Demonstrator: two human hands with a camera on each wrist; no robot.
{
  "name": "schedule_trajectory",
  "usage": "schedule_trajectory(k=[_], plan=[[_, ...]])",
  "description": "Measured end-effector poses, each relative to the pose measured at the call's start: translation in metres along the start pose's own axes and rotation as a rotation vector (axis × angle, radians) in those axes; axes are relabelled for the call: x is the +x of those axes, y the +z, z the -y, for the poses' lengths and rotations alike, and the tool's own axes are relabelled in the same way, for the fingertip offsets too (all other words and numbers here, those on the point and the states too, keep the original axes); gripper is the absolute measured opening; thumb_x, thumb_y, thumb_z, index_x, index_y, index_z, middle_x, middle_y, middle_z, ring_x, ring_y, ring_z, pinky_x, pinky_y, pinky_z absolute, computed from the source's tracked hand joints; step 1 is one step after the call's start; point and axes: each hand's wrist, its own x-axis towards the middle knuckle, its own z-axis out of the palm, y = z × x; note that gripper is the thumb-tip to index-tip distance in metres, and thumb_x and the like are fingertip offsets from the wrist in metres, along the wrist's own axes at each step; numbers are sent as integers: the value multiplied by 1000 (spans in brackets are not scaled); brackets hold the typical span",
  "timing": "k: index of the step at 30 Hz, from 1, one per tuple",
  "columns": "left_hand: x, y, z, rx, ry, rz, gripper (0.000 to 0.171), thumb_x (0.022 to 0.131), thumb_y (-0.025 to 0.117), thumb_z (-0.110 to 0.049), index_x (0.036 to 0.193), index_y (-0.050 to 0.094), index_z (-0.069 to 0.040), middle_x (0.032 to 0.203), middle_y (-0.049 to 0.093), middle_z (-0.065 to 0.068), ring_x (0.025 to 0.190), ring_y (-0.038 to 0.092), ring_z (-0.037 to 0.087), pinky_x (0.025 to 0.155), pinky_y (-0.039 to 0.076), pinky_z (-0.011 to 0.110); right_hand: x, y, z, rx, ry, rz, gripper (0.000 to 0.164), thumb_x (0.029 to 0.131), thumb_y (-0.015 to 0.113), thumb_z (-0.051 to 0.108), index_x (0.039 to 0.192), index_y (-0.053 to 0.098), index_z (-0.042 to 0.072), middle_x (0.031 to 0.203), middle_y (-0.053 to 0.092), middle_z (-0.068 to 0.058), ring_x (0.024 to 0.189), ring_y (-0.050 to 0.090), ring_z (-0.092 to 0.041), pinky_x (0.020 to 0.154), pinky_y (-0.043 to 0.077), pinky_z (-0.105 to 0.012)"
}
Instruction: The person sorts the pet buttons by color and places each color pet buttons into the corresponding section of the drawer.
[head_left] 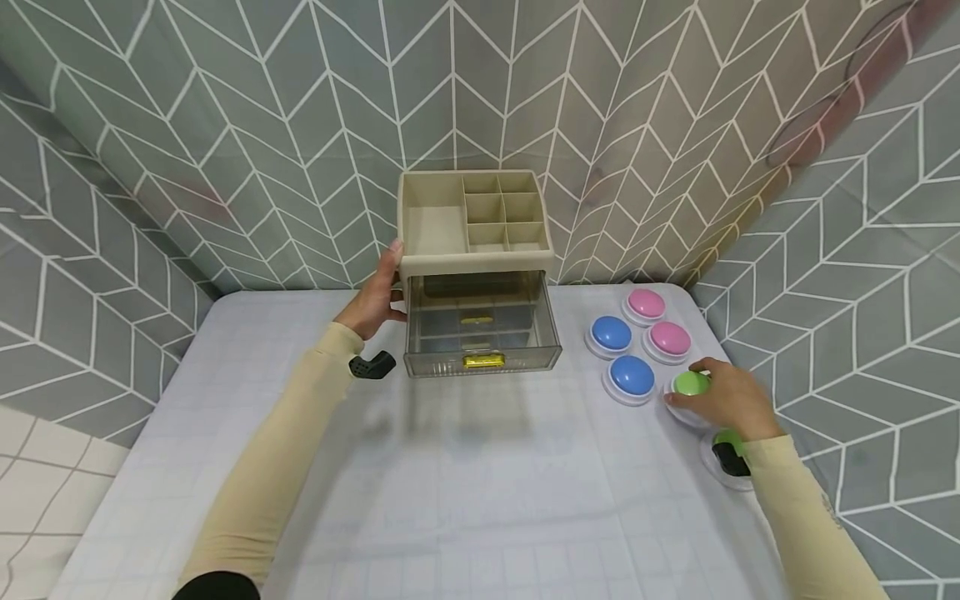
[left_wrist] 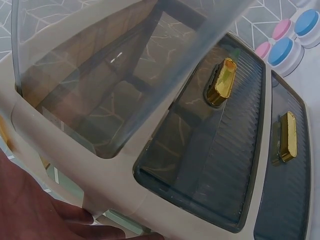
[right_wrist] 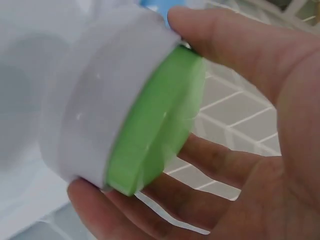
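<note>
green on top and white below, a round button (head_left: 691,383) is at the right side of the table (head_left: 480,500), in the grip of the right hand (head_left: 738,402). the thumb is on one side of its white base and the fingers curl round the other, clamped on it; whether the base touches the table, i cannot tell.

the left hand (head_left: 371,302) rests against the left side of a cream box (head_left: 474,263), thumb and fingers apart, with the thumb near the upper edge. the box stands upright near the back of the table, and its top has one large compartment and six small ones. its clear top drawer (head_left: 435,364) is pulled out, with a gold handle (head_left: 483,361) on the front. under it, the middle drawer (left_wrist: 175,160) and the bottom drawer (left_wrist: 285,200) are pushed in.

between the box and the right hand are two blue buttons (head_left: 632,375), with two pink buttons (head_left: 670,337) just beside them. another green button (head_left: 726,436) lies partly hidden by the right wrist. behind the box hangs a grey curtain (head_left: 480,83) with white zigzag lines.
</note>
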Motion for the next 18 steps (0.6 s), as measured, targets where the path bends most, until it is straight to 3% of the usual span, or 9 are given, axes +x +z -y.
schedule_trajectory(k=[8,18], plan=[[0,0,1,4,-7,-2,94,100,15,-76,168,20,-10,164,30,26,144,42,51,109,38,74,-2,-37,43,4,-61,31,84,84,82,60,133,63,-6,118,69,-34,95,65,-43,64,47,-37],[0,0,-1,-6,-19,2,95,100,15,-74,163,28,-4,161,32,30,140,45,49,110,39,72,1,-70,92,-17,-176,-17,85,82,84,63,135,66,-1,120,72,-30,101,66,-42,70,50,-43]])
